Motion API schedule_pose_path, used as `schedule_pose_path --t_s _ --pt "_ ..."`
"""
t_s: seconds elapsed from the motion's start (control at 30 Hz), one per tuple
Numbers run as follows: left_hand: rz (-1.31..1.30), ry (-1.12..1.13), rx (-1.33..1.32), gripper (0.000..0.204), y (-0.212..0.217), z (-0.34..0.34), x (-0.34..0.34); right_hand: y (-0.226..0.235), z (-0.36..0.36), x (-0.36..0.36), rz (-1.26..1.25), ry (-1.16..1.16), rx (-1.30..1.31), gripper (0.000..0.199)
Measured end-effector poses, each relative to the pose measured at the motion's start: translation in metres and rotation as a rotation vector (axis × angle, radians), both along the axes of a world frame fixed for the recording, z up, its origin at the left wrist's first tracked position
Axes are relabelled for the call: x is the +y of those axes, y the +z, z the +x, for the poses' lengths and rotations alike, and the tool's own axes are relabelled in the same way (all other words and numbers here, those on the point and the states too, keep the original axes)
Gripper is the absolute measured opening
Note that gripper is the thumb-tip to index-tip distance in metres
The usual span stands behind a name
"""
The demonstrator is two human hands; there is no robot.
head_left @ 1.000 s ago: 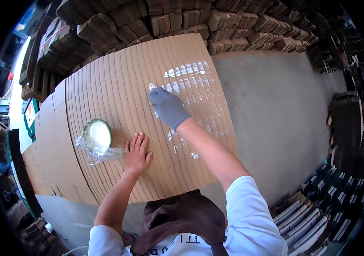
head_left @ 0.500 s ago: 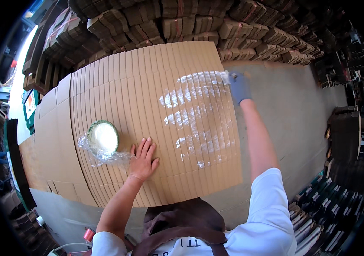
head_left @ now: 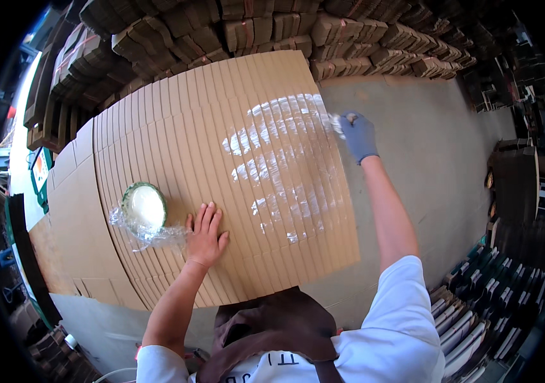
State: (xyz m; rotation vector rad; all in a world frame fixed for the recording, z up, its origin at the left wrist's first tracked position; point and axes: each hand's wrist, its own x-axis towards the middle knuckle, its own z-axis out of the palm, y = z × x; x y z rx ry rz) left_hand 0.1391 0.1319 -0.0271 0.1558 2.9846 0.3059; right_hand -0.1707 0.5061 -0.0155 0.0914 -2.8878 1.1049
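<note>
Fanned, overlapping cardboard sheets point(head_left: 177, 140) lie before me, their edges showing as narrow strips. White paste point(head_left: 272, 118) is smeared across the strips on the right side. In a blue-grey glove, my right hand point(head_left: 358, 135) is closed around a brush point(head_left: 337, 125) with white on its bristles, at the right edge of the sheets. Bare and flat, my left hand point(head_left: 207, 237) presses on the cardboard with its fingers stretched out. Beside it stands a round green-rimmed tub point(head_left: 145, 207) of white paste, with crumpled clear plastic film point(head_left: 151, 237) around its near side.
Bundles of stacked cardboard point(head_left: 343, 45) line the far side. Grey floor point(head_left: 413, 147) stretches to the right of the sheets. A rack of upright panels point(head_left: 477, 319) stands at the lower right. A wooden pallet point(head_left: 49, 131) is at the far left.
My right hand and the brush have moved a little to the right and nearer along the sheets' right edge. The left hand stays on the cardboard. The whole view has shifted slightly.
</note>
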Motion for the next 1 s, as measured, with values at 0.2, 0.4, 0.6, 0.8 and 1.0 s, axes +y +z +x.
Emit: schedule_pose_path --t_s 0.2,0.4,0.6,0.8,1.0 --pt "0.008 0.000 -0.009 0.067 0.000 0.003 -0.003 0.003 0.024 -0.006 -0.272 -0.017 -0.147 0.023" --pt "0.024 -0.014 -0.015 0.069 -0.001 0.001 -0.003 0.007 -0.056 -0.025 -0.457 -0.101 -0.073 0.030" --pt "0.008 -0.017 -0.014 0.069 -0.003 -0.001 -0.001 -0.008 -0.078 0.002 -0.125 -0.163 -0.044 0.029" --pt "-0.013 0.002 -0.017 0.067 0.000 0.002 -0.003 0.001 0.031 -0.012 -0.250 0.001 0.010 0.021" --pt "-0.016 -0.008 -0.013 0.066 -0.001 0.004 -0.002 0.020 0.085 0.004 -0.465 -0.173 -0.115 0.015"
